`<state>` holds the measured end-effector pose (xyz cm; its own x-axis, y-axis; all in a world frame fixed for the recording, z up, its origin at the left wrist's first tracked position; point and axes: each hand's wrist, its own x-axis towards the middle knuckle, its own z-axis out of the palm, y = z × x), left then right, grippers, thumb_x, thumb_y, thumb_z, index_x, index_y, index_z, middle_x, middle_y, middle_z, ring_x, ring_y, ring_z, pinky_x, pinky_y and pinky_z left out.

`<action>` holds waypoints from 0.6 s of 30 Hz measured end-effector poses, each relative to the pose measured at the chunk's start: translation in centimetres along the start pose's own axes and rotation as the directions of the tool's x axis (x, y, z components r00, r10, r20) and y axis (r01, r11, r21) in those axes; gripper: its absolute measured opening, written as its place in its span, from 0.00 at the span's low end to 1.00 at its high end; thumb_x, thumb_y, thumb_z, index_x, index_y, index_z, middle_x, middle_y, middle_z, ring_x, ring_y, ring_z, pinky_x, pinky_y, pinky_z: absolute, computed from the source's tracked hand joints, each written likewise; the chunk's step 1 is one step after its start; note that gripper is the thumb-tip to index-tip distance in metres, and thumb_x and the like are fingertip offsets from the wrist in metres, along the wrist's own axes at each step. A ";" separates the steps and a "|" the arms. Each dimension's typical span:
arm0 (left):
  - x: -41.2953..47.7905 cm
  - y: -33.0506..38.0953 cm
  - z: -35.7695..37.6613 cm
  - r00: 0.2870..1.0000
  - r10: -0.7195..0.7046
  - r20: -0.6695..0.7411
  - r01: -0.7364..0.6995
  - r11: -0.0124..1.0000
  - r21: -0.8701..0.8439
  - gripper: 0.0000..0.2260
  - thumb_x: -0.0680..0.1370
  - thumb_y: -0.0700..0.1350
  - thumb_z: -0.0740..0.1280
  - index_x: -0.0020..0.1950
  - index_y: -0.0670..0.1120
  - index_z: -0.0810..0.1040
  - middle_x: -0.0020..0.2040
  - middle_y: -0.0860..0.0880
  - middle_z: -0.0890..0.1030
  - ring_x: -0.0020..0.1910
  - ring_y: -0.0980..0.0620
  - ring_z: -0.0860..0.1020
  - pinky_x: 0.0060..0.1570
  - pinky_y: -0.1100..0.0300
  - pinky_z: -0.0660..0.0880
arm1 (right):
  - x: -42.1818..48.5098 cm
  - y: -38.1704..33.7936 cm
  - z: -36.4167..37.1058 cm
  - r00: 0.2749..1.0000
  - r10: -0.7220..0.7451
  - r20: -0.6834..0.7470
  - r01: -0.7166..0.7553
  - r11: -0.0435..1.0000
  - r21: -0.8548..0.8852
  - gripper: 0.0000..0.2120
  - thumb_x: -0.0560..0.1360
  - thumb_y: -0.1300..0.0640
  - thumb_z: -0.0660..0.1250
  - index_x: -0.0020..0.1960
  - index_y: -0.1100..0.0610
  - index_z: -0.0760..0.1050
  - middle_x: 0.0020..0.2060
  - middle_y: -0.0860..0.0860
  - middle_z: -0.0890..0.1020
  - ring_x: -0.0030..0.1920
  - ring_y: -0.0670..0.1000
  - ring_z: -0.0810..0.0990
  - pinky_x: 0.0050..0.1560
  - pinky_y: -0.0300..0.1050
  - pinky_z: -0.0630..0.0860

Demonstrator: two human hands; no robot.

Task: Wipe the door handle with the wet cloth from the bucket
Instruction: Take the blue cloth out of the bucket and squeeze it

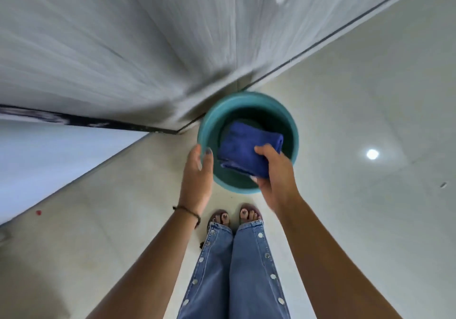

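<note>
A teal bucket (291,126) stands on the pale floor just in front of my feet, close to the foot of a grey door. A folded dark blue cloth (246,145) sits in the bucket's mouth. My right hand (276,175) grips the cloth's near right edge, fingers closed on it. My left hand (198,170) holds the bucket's left rim, thumb over the edge. The door handle is not in view.
The grey ribbed door (123,47) fills the upper left, with a dark threshold strip (74,120) at its base. Glossy floor tiles (357,96) stretch to the right. My jeans and sandalled feet (237,217) are right below the bucket.
</note>
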<state>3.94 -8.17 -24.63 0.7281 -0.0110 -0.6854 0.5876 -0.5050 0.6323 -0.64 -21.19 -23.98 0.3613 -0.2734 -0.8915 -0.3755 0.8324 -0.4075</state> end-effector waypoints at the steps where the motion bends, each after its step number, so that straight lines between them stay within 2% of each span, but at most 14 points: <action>1: -2.6 1.2 -0.9 0.998 -0.021 0.065 0.025 0.998 -0.063 0.18 0.81 0.48 0.57 0.68 0.42 0.69 0.68 0.42 0.74 0.63 0.47 0.74 0.63 0.54 0.70 | -2.9 -0.6 -0.1 0.999 0.030 0.036 -0.032 0.998 0.048 0.17 0.70 0.66 0.65 0.59 0.61 0.77 0.50 0.58 0.84 0.48 0.56 0.81 0.51 0.53 0.76; 3: -7.9 4.2 -3.2 0.963 -0.149 0.226 0.203 0.950 -0.238 0.19 0.81 0.53 0.54 0.65 0.44 0.71 0.64 0.42 0.77 0.58 0.48 0.77 0.59 0.53 0.72 | -8.6 -2.0 -0.3 0.993 0.052 0.104 -0.060 0.995 0.078 0.19 0.71 0.66 0.66 0.62 0.62 0.75 0.56 0.60 0.83 0.53 0.58 0.80 0.61 0.57 0.74; 4: -10.6 5.6 -4.6 0.937 -0.187 0.297 0.281 0.906 -0.316 0.22 0.80 0.56 0.53 0.65 0.44 0.71 0.63 0.43 0.78 0.59 0.48 0.77 0.60 0.53 0.72 | -11.6 -2.7 -0.3 0.989 0.047 0.138 -0.055 0.997 0.052 0.19 0.72 0.66 0.65 0.62 0.61 0.75 0.56 0.60 0.82 0.53 0.58 0.80 0.62 0.57 0.74; 6: -15.5 7.7 -7.4 0.918 -0.163 0.362 0.320 0.846 -0.428 0.24 0.78 0.58 0.53 0.63 0.43 0.73 0.60 0.44 0.80 0.58 0.48 0.79 0.61 0.52 0.73 | -16.9 -3.7 -0.2 0.978 0.046 0.204 -0.044 0.999 -0.014 0.18 0.72 0.67 0.65 0.61 0.60 0.75 0.55 0.58 0.83 0.53 0.57 0.81 0.58 0.53 0.75; 8: -20.5 9.5 -10.7 0.928 -0.097 0.360 0.277 0.825 -0.493 0.22 0.75 0.55 0.60 0.61 0.42 0.75 0.56 0.43 0.82 0.55 0.48 0.81 0.60 0.51 0.75 | -22.6 -4.4 0.3 0.958 0.066 0.280 -0.044 0.995 -0.084 0.16 0.71 0.65 0.66 0.59 0.59 0.77 0.54 0.57 0.83 0.54 0.57 0.80 0.58 0.53 0.74; 10: -25.0 10.6 -13.6 0.938 -0.046 0.345 0.230 0.826 -0.514 0.20 0.73 0.46 0.65 0.63 0.40 0.75 0.56 0.42 0.82 0.54 0.48 0.81 0.58 0.54 0.77 | -27.6 -4.8 0.8 0.929 0.082 0.360 -0.039 0.991 -0.125 0.15 0.71 0.61 0.65 0.57 0.58 0.78 0.53 0.56 0.84 0.56 0.58 0.80 0.61 0.56 0.71; 13: -31.3 10.6 -18.7 0.962 -0.023 0.272 0.175 0.817 -0.550 0.17 0.74 0.34 0.65 0.63 0.39 0.74 0.57 0.42 0.81 0.54 0.47 0.80 0.54 0.57 0.79 | -34.8 -4.2 2.5 0.890 0.096 0.445 -0.013 0.983 -0.185 0.15 0.71 0.57 0.63 0.56 0.57 0.78 0.53 0.56 0.84 0.56 0.59 0.80 0.61 0.58 0.72; 15: -34.9 9.8 -22.0 0.976 -0.006 0.219 0.134 0.807 -0.576 0.15 0.74 0.32 0.65 0.60 0.40 0.75 0.55 0.43 0.82 0.52 0.48 0.81 0.51 0.57 0.80 | -38.6 -2.9 4.0 0.869 0.122 0.480 -0.006 0.971 -0.237 0.16 0.68 0.56 0.65 0.54 0.58 0.79 0.52 0.58 0.84 0.52 0.58 0.82 0.55 0.54 0.77; 18: -39.6 7.4 -27.5 0.990 0.052 0.135 0.043 0.782 -0.622 0.15 0.72 0.34 0.66 0.59 0.43 0.76 0.52 0.46 0.83 0.50 0.49 0.82 0.52 0.55 0.79 | -44.4 1.2 6.9 0.851 0.131 0.508 0.044 0.947 -0.318 0.15 0.66 0.57 0.68 0.51 0.59 0.79 0.47 0.58 0.84 0.47 0.56 0.83 0.46 0.48 0.79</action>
<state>-10.76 12.28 17.14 0.7037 -0.1535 -0.6937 0.7104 0.1418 0.6893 -11.21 -4.68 16.44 0.6921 0.1209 -0.7116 -0.6108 0.6234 -0.4882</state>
